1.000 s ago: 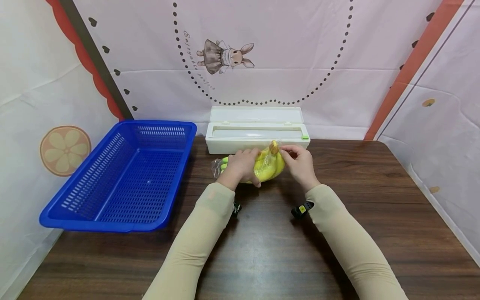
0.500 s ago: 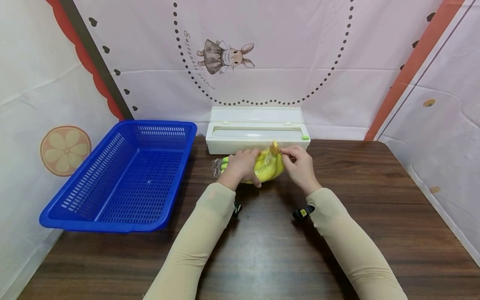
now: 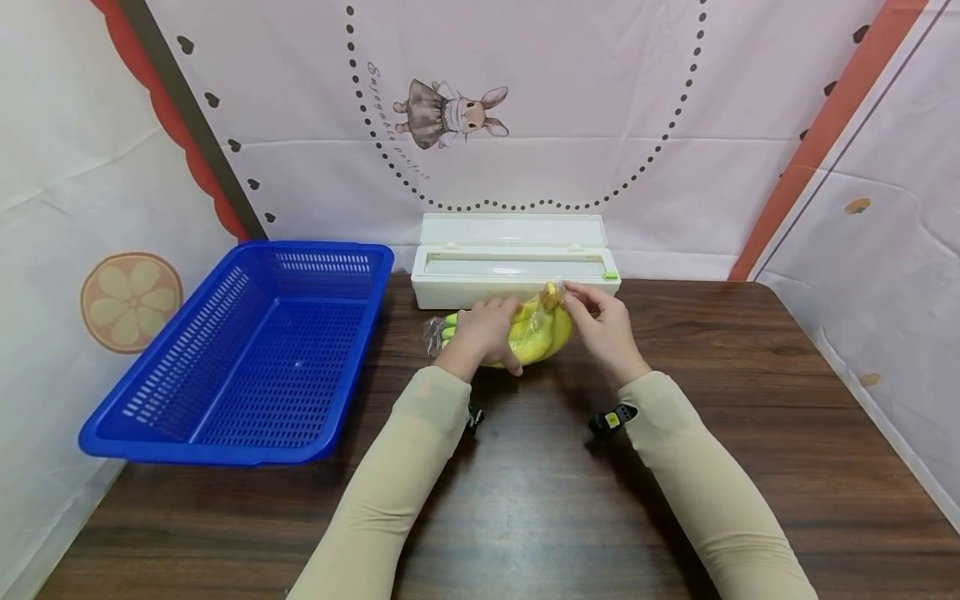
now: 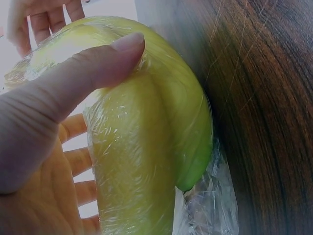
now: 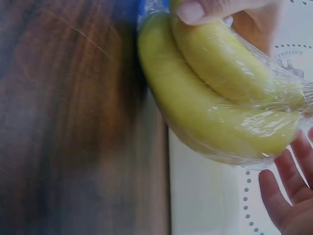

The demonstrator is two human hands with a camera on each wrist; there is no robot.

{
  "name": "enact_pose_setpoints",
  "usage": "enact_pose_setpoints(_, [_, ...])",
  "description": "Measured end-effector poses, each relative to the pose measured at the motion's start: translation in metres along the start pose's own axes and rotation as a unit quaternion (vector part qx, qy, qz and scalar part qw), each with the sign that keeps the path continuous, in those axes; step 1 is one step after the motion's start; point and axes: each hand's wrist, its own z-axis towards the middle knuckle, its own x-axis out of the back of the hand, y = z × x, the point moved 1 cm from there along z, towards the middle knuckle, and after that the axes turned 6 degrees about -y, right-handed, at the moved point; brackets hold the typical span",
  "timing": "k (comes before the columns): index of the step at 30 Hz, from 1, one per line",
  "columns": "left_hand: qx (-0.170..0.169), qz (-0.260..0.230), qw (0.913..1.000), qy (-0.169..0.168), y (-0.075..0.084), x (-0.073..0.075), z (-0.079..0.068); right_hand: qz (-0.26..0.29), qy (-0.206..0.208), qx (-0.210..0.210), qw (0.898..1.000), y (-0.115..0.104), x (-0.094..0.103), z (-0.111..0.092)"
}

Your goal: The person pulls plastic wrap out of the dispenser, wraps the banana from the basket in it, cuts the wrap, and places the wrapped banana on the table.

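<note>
In the head view, a bunch of bananas (image 3: 534, 337) wrapped in clear cling film lies on the table, stem toward the right. My left hand (image 3: 487, 329) grips the bunch from above. Its thumb lies across the film in the left wrist view, with the other fingers on the far side. At the stem, my right hand (image 3: 602, 325) pinches the edge of the cling film (image 3: 561, 287) between thumb and forefinger. Its other fingers show beside the bananas (image 5: 220, 117) in the right wrist view. A bunched tail of film (image 4: 208, 205) hangs past the greenish tips.
Directly behind the bananas stands a white cling film dispenser (image 3: 517, 292), its lid raised and a green slider at its right end. A blue plastic basket (image 3: 247, 454) sits on the left. Dark wood table (image 3: 525, 500) spreads in front and to the right.
My right hand has shifted slightly to the right and its wrist has swung outward, with the fingertips still by the stem. My left hand and the bananas have hardly moved.
</note>
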Motion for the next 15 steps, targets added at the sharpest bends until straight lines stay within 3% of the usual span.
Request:
enact_pose_setpoints(7, [0.001, 0.008, 1.0, -0.001, 0.001, 0.0, 0.001, -0.031, -0.026, 0.006, 0.999, 0.013, 0.006, 0.014])
enact_pose_setpoints(15, [0.001, 0.015, 0.9999, 0.004, 0.001, -0.003, 0.002, -0.09, -0.017, 0.025, 0.995, 0.023, 0.004, 0.016])
